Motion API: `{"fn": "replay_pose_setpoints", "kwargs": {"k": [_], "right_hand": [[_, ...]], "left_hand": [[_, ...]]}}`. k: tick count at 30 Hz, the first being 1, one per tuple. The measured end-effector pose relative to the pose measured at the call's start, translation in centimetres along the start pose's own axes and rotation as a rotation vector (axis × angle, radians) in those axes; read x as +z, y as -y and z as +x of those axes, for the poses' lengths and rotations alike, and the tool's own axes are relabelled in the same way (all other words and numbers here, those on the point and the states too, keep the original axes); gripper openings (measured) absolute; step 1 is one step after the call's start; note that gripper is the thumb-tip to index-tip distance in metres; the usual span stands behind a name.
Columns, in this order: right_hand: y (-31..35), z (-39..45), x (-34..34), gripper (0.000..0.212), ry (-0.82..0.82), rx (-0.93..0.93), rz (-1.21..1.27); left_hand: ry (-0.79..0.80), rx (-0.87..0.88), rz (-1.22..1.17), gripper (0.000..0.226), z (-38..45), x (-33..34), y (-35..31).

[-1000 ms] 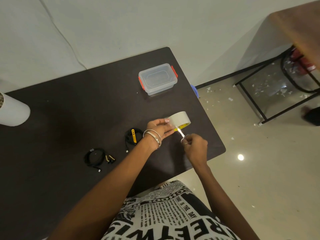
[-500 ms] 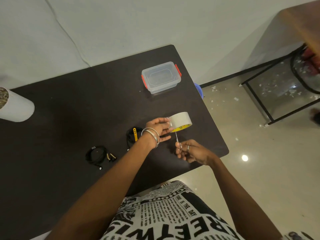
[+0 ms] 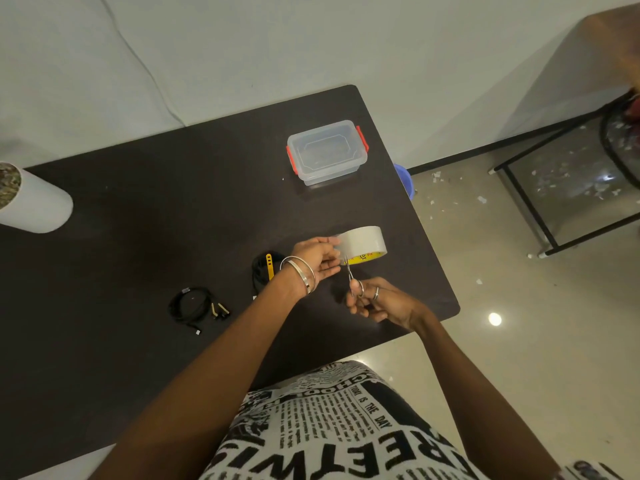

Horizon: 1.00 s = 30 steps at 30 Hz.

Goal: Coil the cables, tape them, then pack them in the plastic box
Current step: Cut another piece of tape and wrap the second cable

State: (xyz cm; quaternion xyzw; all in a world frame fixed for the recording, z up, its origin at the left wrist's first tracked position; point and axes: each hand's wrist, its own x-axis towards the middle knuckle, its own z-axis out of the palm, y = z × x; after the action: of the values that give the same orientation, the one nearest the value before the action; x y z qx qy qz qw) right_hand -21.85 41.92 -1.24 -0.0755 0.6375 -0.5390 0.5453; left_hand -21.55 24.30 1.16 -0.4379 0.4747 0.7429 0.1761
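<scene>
My left hand [image 3: 318, 256] holds a roll of clear tape [image 3: 363, 242] above the dark table [image 3: 138, 237], pinching its loose end. My right hand [image 3: 377, 301] grips small scissors [image 3: 350, 277], whose blades point up at the tape just below the roll. A coiled black cable with a yellow strap [image 3: 264, 271] lies on the table, partly hidden behind my left wrist. A second black coil [image 3: 192, 306] with loose plugs lies further left. The clear plastic box [image 3: 327, 152] with red clips stands shut with its lid on, near the table's far right corner.
A white cylinder [image 3: 33, 202] lies at the table's left edge. The table's right edge and rounded corner are close to my right hand. A blue object [image 3: 403, 178] shows beyond that edge. A black metal frame [image 3: 526, 199] stands on the littered floor at right.
My right hand dropped lower and turned, and the scissors now point up at the tape. The left hand and roll stayed nearly in place.
</scene>
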Motion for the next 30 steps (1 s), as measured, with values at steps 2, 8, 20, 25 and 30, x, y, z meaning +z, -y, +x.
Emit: {"fn": "replay_pose_setpoints", "kwargs": {"k": [2, 8, 20, 25, 30], "right_hand": [[0.1, 0.1, -0.1, 0.053, 0.003, -0.001, -0.003], [0.4, 0.4, -0.4, 0.053, 0.019, -0.016, -0.028], [0.4, 0.1, -0.4, 0.033, -0.043, -0.043, -0.036], [0.1, -0.1, 0.4, 0.034, -0.086, -0.070, -0.003], [-0.2, 0.1, 1.0, 0.034, -0.116, -0.087, 0.080]], "left_hand": [[0.013, 0.003, -0.012, 0.025, 0.0, -0.1, 0.1], [0.047, 0.034, 0.009, 0.020, 0.1, -0.3, 0.4], [0.100, 0.171, 0.040, 0.024, 0.2, -0.9, 0.7], [0.120, 0.215, 0.081, 0.026, 0.3, -1.0, 0.8], [0.122, 0.218, 0.086, 0.027, 0.5, -1.2, 0.9]]}}
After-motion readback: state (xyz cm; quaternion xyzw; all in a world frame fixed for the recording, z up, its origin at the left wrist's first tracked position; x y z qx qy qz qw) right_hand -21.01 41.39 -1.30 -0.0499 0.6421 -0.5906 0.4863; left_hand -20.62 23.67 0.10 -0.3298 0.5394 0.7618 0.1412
